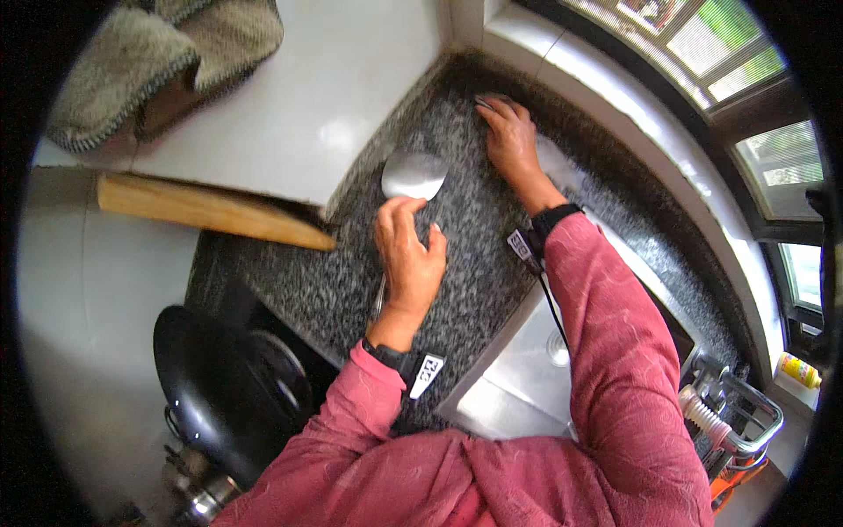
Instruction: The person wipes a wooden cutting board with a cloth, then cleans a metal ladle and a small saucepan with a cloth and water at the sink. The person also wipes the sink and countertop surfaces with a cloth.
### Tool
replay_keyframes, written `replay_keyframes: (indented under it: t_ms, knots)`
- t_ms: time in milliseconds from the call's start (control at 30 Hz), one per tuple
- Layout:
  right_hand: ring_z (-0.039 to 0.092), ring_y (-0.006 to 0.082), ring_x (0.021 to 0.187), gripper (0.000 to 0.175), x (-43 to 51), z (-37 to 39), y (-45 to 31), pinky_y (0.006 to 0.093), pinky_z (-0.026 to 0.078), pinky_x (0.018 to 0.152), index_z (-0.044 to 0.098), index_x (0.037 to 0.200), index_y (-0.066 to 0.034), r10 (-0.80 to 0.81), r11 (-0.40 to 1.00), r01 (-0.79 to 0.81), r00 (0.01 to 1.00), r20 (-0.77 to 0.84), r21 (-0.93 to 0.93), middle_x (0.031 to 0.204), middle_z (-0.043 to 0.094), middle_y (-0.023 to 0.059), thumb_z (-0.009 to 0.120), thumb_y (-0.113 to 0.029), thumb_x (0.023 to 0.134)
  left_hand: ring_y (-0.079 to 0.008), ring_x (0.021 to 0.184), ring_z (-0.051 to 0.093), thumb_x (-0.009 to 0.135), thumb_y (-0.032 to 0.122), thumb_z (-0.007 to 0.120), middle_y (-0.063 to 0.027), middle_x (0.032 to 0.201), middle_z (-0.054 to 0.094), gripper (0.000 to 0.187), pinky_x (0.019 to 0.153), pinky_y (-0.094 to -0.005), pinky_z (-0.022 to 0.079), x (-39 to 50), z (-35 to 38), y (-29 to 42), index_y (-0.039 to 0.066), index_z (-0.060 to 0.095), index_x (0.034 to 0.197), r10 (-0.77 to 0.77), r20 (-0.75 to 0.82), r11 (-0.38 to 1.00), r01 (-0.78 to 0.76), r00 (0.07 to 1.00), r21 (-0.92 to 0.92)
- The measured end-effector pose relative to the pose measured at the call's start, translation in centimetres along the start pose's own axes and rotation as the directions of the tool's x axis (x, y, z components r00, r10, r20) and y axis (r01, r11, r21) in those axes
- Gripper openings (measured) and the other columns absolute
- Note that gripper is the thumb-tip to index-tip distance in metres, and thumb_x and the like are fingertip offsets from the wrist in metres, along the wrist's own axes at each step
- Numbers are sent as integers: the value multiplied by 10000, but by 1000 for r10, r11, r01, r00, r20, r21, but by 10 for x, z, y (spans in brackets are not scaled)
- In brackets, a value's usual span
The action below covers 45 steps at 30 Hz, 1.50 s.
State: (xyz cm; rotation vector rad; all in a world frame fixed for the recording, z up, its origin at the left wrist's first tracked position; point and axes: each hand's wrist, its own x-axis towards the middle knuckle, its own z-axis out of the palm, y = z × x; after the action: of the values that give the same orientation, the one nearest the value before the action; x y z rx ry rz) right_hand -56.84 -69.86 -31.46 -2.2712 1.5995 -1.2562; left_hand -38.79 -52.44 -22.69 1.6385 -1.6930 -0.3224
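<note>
My left hand (411, 263) is over the granite countertop (461, 290), its fingers bent and its thumb apart. Just beyond its fingertips lies the broad metal blade of a cooking turner (413, 174). The turner's thin handle runs back beneath the hand and shows again beside the wrist; whether the hand touches it is unclear. Farther up, my right hand (512, 138) reaches to the back corner of the counter with its fingers curled down. A sliver of something small and greyish (484, 102) shows at those fingertips, mostly hidden.
A black wok (224, 395) sits at lower left. Near the white wall is a wooden board (217, 212), with beige cloths (132, 79) above. A steel sink (507, 395) lies under my right arm, beside a faucet (751, 428). A yellow bottle (798, 370) stands by the window.
</note>
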Motion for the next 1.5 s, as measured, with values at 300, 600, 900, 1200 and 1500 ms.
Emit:
replay_keyframes:
  t_ms: [300, 600, 900, 1200, 1500]
  knots:
    - [625, 248, 924, 288, -142, -96, -120, 377, 461, 841, 678, 742, -121, -91, 895, -89, 922, 375, 437, 892, 697, 21, 564, 121, 635, -396, 978, 595, 860, 118, 650, -180, 1039, 610, 291, 791, -492, 477, -44, -25, -48, 70, 543, 1126, -298, 118, 919, 251, 947, 303]
    - [654, 261, 1061, 353, -79, -85, -36, 349, 507, 925, 703, 1122, -113, 217, 873, -328, 924, 314, 362, 1144, 686, 135, 635, 3, 796, -131, 668, 565, 941, 64, 570, -52, 798, 635, 136, 611, -298, 460, -85, -55, -24, 32, 609, 1067, -233, 89, 934, 248, 968, -257]
    - [621, 347, 983, 201, -181, -25, -228, 441, 492, 871, 670, 992, -77, -210, 788, -148, 848, 487, 598, 1016, 665, 153, 599, -151, 820, -173, 727, 613, 953, 99, 580, -78, 819, 650, 116, 689, -325, 502, -126, -81, -10, 33, 607, 1045, -319, 79, 845, 321, 944, -428]
    - [520, 256, 1245, 375, -212, -71, -181, 491, 398, 1044, 620, 1236, -188, -336, 941, 298, 879, 337, 162, 1331, 573, 53, 519, -148, 878, -40, 643, 477, 943, 40, 565, 30, 756, 540, 118, 561, -206, 385, -140, -84, -25, 25, 589, 1058, -414, 329, 678, 529, 849, -511]
    - [600, 262, 750, 163, -259, -111, -261, 428, 501, 617, 671, 876, -84, -7, 1000, 31, 376, 927, -5, 820, 614, 53, 607, -216, 806, -40, 497, 417, 1000, 139, 537, 18, 697, 520, 195, 419, -187, 322, -142, -55, -21, 20, 565, 1152, -348, 566, 464, 662, 747, -589]
